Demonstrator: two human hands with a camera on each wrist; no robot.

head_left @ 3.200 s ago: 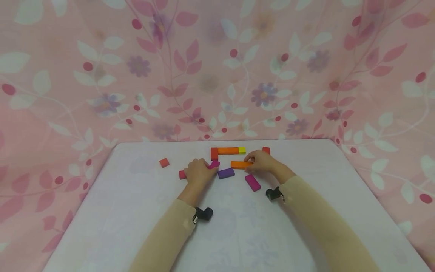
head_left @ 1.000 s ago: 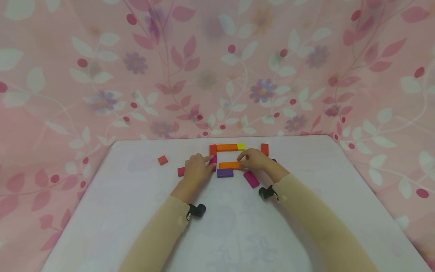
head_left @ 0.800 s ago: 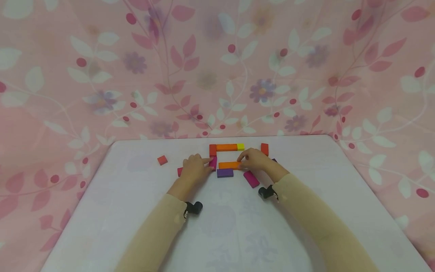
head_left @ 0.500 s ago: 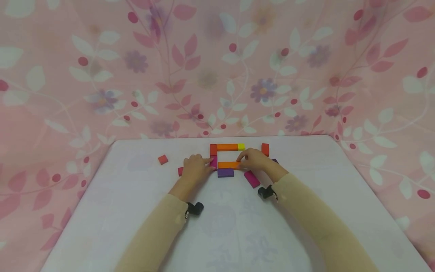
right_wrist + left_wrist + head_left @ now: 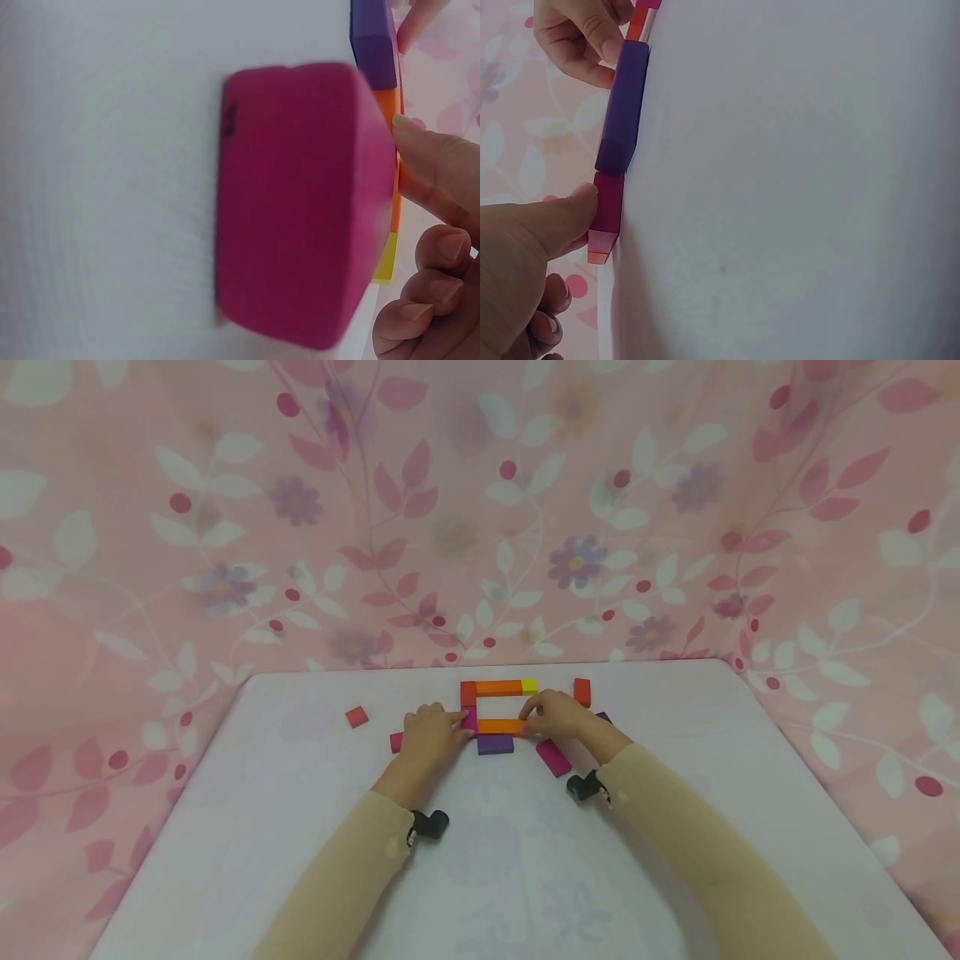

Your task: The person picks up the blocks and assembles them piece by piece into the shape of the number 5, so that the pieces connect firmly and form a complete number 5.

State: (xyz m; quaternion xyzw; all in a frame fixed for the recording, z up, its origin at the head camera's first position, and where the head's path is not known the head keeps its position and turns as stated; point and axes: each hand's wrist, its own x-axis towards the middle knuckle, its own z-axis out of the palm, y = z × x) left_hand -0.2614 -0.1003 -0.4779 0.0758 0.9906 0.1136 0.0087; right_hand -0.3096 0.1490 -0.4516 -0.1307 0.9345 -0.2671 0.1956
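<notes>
At the centre of the frame, the lower orange block (image 5: pixel 498 727), slid left over the last three seconds, end now against the magenta block (image 5: pixel 469 723) rather than apart from it. Also straightened since then: the magenta block, once askew, now in line below the red block (image 5: pixel 468 693), and the purple block (image 5: pixel 496 744), level just beneath the orange. With that, left, top and bottom edges to a small outline, topped by the upper orange block (image 5: pixel 498 688) and yellow cube (image 5: pixel 529 687), right side unfilled. Over the orange block's right end, the right hand (image 5: pixel 558 714), in from lower right, grip pinched on it, spare fingers curled. From lower left, the left hand (image 5: pixel 431 733), thumb and forefinger at the magenta block, probably a light pinch, forefinger mostly hidden in the left wrist view.
</notes>
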